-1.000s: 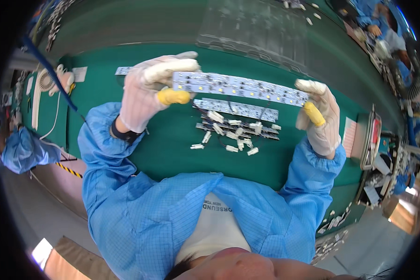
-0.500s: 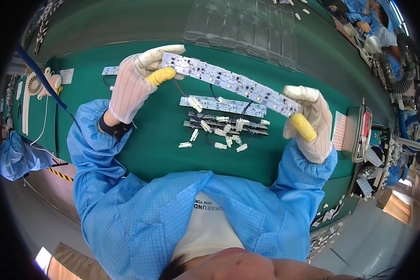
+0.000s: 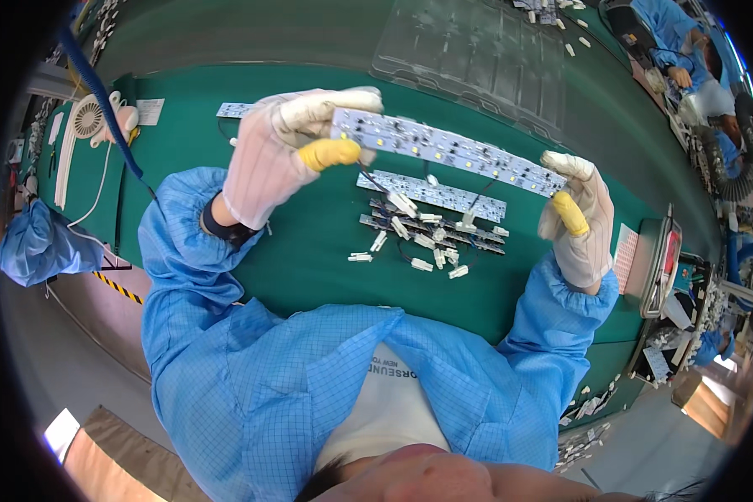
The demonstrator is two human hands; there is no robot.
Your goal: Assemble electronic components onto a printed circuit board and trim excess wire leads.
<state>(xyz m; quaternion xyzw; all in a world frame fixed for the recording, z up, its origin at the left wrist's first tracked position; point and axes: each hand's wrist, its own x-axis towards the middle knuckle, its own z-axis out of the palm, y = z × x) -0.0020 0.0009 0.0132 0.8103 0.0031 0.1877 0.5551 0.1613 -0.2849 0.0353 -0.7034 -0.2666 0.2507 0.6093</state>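
Observation:
Raised above the green mat is a long white LED circuit board (image 3: 443,149), stretched between my gloved hands. Its left end is pinched by my left hand (image 3: 289,146), which wears a yellow cover on the thumb. At the other end my right hand (image 3: 576,213) grips it, with its thumb also in yellow. A wire with a white connector (image 3: 402,202) hangs below the board. Beneath lies another LED board (image 3: 452,197), and nearer to me a stack of boards (image 3: 376,222) seen edge-on, with several white connectors (image 3: 422,263) scattered about.
One more board (image 3: 233,110) lies partly behind my left hand. A clear plastic tray (image 3: 477,63) stands at the far side. On the left is a small white fan (image 3: 87,120) near a hanging blue hose (image 3: 100,100). A metal-framed box (image 3: 659,263) stands at the right; a co-worker's hand (image 3: 679,77) shows beyond.
The view has shifted, so the whole scene sits further right and slightly lower. The board is tilted a little differently between my hands, and both hands keep their hold.

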